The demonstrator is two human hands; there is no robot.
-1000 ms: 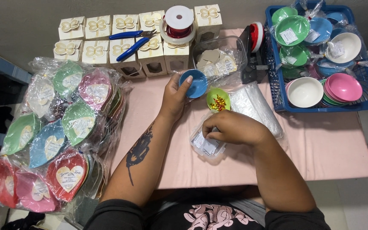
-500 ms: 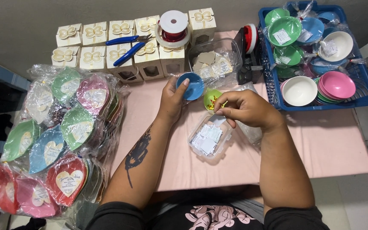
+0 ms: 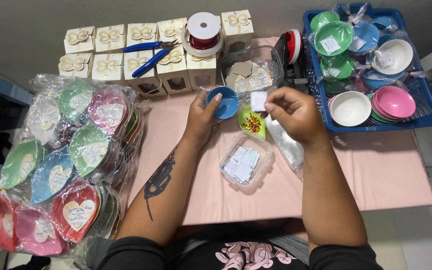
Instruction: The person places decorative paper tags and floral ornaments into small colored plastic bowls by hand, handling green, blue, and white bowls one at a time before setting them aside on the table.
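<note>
Nearest me, a clear plastic tub [image 3: 246, 161] lies open on the pink tabletop [image 3: 376, 175], holding small white paper slips; just right of it, a clear bag [image 3: 287, 142] lies flat.

My right hand [image 3: 294, 114], forearm running up from the near edge, has thumb and forefinger pinched shut on a small white slip [image 3: 258, 100], the other fingers curled in; the slip hangs just above a green bowl [image 3: 252, 121] with red and gold bits inside.

My left hand [image 3: 202, 116], tattooed forearm slanting in from near left, cups a small blue bowl [image 3: 224, 102]; thumb on its near rim, fingers round the far side, a loose half-closed hold; the bowl sits just left of the slip and touching distance from the green one.

Left, off the table's edge: a heap of heart-shaped dishes [image 3: 56, 160] in clear wrap, green, blue, pink and red, each with a pale heart label at centre.

Far centre: a clear tub of tan card cutouts [image 3: 250, 75].

Far left: two rows of cream gift boxes [image 3: 111, 50] with gold bow motifs; blue-handled pliers [image 3: 148, 54] lie across them; a spool of red ribbon [image 3: 203, 32] stands on one.

Far right: a blue basket [image 3: 428, 112] of wrapped bowls, green, blue, white and pink, some with small white square labels.
</note>
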